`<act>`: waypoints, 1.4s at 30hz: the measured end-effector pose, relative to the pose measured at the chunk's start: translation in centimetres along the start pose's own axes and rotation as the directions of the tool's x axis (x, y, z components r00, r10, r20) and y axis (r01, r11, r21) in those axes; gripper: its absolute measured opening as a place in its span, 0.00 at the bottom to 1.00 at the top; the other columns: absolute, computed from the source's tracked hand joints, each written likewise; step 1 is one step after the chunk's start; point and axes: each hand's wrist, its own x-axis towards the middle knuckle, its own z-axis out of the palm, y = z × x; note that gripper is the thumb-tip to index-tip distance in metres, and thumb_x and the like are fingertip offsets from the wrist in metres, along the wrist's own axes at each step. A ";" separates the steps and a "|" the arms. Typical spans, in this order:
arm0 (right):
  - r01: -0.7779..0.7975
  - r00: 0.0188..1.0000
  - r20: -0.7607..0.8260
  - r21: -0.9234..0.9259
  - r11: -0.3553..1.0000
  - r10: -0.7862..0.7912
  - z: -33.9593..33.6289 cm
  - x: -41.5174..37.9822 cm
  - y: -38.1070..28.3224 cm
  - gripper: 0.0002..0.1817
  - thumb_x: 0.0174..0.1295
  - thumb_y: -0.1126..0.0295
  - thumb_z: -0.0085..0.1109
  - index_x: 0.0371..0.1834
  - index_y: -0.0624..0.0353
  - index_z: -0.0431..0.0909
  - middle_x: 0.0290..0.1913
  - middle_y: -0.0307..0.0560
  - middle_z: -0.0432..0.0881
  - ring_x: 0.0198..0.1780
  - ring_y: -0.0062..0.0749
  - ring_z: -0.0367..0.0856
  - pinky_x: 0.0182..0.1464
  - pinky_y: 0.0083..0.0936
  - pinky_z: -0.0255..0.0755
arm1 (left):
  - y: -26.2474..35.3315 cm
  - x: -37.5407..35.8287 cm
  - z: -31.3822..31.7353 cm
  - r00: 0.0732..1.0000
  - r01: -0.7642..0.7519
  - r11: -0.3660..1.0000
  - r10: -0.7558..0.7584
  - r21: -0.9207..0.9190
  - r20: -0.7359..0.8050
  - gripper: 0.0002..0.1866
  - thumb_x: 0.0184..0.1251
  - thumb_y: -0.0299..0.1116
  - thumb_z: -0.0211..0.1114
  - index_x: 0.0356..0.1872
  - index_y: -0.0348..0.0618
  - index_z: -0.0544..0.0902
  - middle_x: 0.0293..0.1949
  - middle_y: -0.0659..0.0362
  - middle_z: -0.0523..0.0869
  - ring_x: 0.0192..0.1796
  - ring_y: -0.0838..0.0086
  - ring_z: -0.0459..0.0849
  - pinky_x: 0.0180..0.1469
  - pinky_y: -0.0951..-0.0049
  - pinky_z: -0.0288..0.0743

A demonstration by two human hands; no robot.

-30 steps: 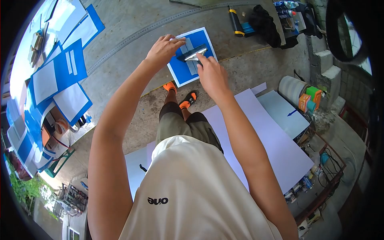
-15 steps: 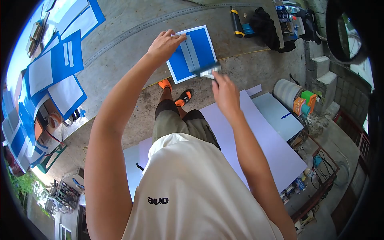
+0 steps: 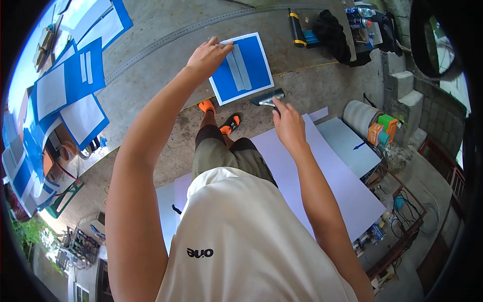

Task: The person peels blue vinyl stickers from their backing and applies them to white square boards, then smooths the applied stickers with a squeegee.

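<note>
A blue rectangular panel (image 3: 255, 58) with a white border lies on the grey table and reaches past its near edge. Two pale grey strips (image 3: 239, 68) run lengthwise down its middle. My left hand (image 3: 207, 56) rests on the panel's upper left corner, fingers apart, fingertips close to the top of the strips. In my right hand (image 3: 290, 123) is a squeegee (image 3: 269, 97) with a wide dark blade, gripped by its handle. The blade is just off the panel's lower right corner, apart from it.
A long steel ruler (image 3: 173, 35) curves across the table (image 3: 166, 73). Blue-and-white sheets (image 3: 70, 75) overlap at the left. A black and yellow tool (image 3: 297, 27) lies near a black cloth (image 3: 332, 35). Large pale sheets (image 3: 322, 171) are behind me on the right.
My right hand has drawn the squeegee off the panel's lower edge, down and slightly right. My left hand and the panel have barely moved.
</note>
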 end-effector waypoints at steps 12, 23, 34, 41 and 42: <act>0.090 0.996 -0.015 -0.022 0.996 -0.091 3.2 1.8 -5.9 0.21 0.73 0.68 0.55 0.68 0.56 0.77 0.49 0.58 0.82 0.45 0.60 0.86 0.49 0.50 0.80 | -0.4 -0.1 0.4 0.999 0.023 0.994 -0.021 -0.105 0.026 0.35 0.62 0.16 0.65 0.72 0.53 0.75 0.67 0.63 0.83 0.66 0.63 0.78 0.64 0.67 0.82; 0.160 0.986 -0.055 0.008 0.987 -0.159 3.2 5.1 -9.5 0.21 0.73 0.68 0.56 0.68 0.56 0.77 0.50 0.60 0.81 0.42 0.61 0.86 0.48 0.52 0.80 | -0.9 0.1 -0.4 0.999 -0.036 0.995 0.039 -0.094 0.029 0.28 0.71 0.25 0.61 0.72 0.53 0.76 0.60 0.61 0.87 0.65 0.64 0.79 0.60 0.68 0.84; 0.003 0.982 0.187 -0.108 0.994 0.017 4.0 -2.7 -4.7 0.22 0.72 0.69 0.56 0.68 0.55 0.76 0.49 0.60 0.81 0.43 0.62 0.86 0.48 0.52 0.81 | -0.5 0.5 -0.2 0.997 0.047 0.994 -0.040 -0.102 0.070 0.33 0.66 0.19 0.62 0.73 0.55 0.75 0.61 0.57 0.86 0.66 0.63 0.79 0.60 0.66 0.84; 0.187 0.981 -0.032 -0.056 0.981 -0.189 2.6 5.2 -8.9 0.23 0.71 0.72 0.50 0.69 0.63 0.74 0.53 0.67 0.81 0.44 0.61 0.88 0.49 0.50 0.82 | -0.3 0.2 -0.7 0.997 0.040 0.993 -0.033 -0.115 0.066 0.34 0.66 0.18 0.61 0.74 0.56 0.74 0.57 0.55 0.86 0.64 0.62 0.80 0.58 0.67 0.84; 0.171 0.985 -0.010 -0.061 0.983 -0.172 2.9 5.2 -9.0 0.22 0.72 0.72 0.49 0.68 0.63 0.74 0.53 0.67 0.81 0.44 0.61 0.88 0.49 0.50 0.82 | -0.3 0.2 -0.7 0.997 0.038 0.993 -0.030 -0.116 0.073 0.34 0.66 0.18 0.61 0.74 0.56 0.74 0.57 0.55 0.86 0.64 0.62 0.80 0.58 0.67 0.84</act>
